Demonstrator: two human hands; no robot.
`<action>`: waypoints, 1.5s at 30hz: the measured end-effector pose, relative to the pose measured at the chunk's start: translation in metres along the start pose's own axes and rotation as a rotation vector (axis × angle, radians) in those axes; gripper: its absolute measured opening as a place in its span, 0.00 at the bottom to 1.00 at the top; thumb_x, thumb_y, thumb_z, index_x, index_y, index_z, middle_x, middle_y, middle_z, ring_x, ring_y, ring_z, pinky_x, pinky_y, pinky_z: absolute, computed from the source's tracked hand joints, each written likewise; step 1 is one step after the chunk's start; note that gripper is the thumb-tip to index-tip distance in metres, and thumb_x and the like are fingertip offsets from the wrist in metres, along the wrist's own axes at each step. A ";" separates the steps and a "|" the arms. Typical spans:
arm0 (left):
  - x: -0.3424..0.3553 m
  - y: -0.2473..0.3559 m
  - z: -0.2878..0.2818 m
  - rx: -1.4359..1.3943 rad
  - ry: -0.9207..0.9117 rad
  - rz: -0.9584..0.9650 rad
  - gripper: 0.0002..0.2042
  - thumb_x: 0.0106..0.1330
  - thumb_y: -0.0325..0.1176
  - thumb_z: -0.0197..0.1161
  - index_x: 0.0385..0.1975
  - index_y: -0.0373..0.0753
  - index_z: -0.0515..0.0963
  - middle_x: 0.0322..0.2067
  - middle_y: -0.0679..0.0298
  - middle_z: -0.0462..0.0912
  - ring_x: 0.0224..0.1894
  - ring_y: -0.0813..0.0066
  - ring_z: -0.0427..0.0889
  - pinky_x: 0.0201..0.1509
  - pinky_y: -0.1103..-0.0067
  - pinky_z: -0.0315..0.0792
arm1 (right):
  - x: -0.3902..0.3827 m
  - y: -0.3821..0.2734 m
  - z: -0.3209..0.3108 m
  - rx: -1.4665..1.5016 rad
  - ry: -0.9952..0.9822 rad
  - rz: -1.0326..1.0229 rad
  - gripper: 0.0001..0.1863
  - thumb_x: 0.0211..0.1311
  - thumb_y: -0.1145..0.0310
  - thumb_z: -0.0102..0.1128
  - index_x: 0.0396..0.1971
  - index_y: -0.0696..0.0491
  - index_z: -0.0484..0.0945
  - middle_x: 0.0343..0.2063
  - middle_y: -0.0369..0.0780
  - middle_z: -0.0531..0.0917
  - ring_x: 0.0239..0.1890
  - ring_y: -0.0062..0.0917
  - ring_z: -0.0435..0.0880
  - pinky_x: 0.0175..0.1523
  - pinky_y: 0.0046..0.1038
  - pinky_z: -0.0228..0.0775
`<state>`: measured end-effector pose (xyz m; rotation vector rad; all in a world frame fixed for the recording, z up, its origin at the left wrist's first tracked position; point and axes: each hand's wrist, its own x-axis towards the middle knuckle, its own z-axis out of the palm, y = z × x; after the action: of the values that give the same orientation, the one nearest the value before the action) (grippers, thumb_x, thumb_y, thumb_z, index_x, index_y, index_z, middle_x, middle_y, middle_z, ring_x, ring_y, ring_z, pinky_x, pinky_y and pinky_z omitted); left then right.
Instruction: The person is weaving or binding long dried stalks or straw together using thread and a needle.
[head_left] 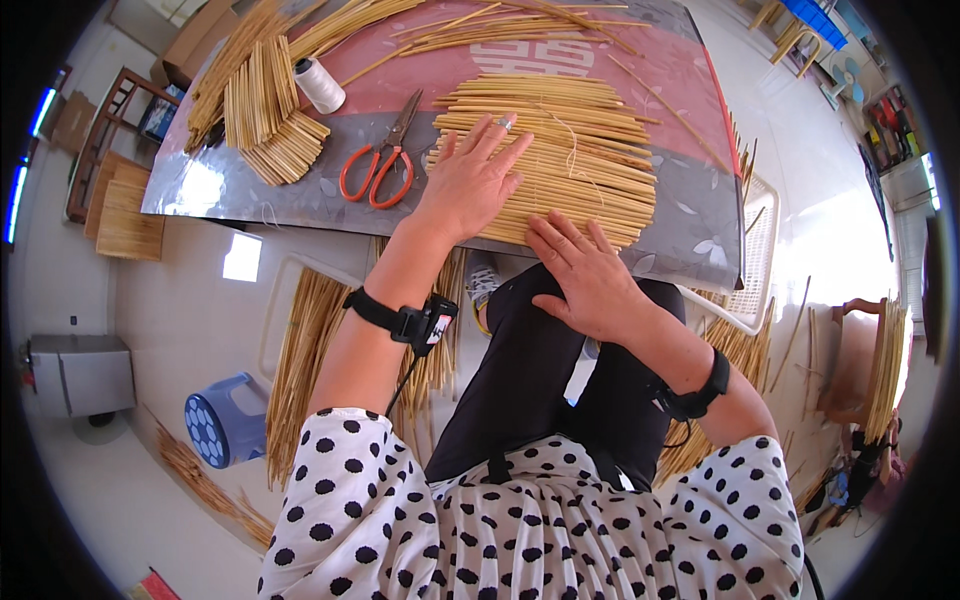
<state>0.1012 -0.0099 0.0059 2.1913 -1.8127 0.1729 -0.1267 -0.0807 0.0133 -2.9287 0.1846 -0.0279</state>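
Note:
A mat of straw-coloured stalks (590,150) laid side by side rests at the table's near edge, with a loose white thread (573,150) across it. My left hand (468,185), a ring on one finger, lies flat over the mat's left part with fingers spread. At the mat's near edge my right hand (585,275) is stretched out, its fingertips on the lowest stalks. Neither hand grips anything. Left of the mat lie scissors with orange handles (378,175), blades partly apart. A white thread spool (319,86) lies beyond them.
Bundled stalk pieces (262,105) and loose long stalks (520,30) cover the far side of the table (390,90). Below stand a blue stool (225,420) and a white basket (760,250). Stalk heaps (310,350) lie on the floor beside my legs. Another person (880,480) is at the far right.

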 end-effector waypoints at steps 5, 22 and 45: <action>-0.001 -0.014 0.019 0.061 -0.084 -0.003 0.31 0.73 0.58 0.48 0.74 0.57 0.58 0.75 0.62 0.56 0.77 0.61 0.52 0.76 0.50 0.50 | -0.003 0.009 0.002 0.007 -0.015 -0.049 0.43 0.64 0.45 0.60 0.73 0.52 0.58 0.75 0.37 0.57 0.77 0.33 0.52 0.78 0.47 0.42; -0.003 0.019 0.008 0.088 -0.155 0.015 0.32 0.74 0.53 0.49 0.75 0.50 0.55 0.76 0.62 0.52 0.78 0.58 0.50 0.75 0.45 0.46 | -0.011 0.017 0.000 0.110 0.036 -0.085 0.44 0.62 0.43 0.60 0.71 0.55 0.61 0.74 0.38 0.58 0.77 0.33 0.52 0.79 0.46 0.41; 0.045 0.019 -0.010 -0.281 0.170 0.054 0.19 0.68 0.38 0.64 0.55 0.37 0.79 0.62 0.55 0.75 0.63 0.49 0.74 0.67 0.64 0.68 | -0.032 0.079 -0.008 -0.022 0.131 0.370 0.44 0.65 0.46 0.58 0.74 0.53 0.55 0.76 0.37 0.55 0.79 0.35 0.46 0.76 0.59 0.36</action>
<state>0.0930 -0.0523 0.0300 1.8782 -1.6898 0.1047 -0.1678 -0.1548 0.0048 -2.8654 0.7470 -0.1618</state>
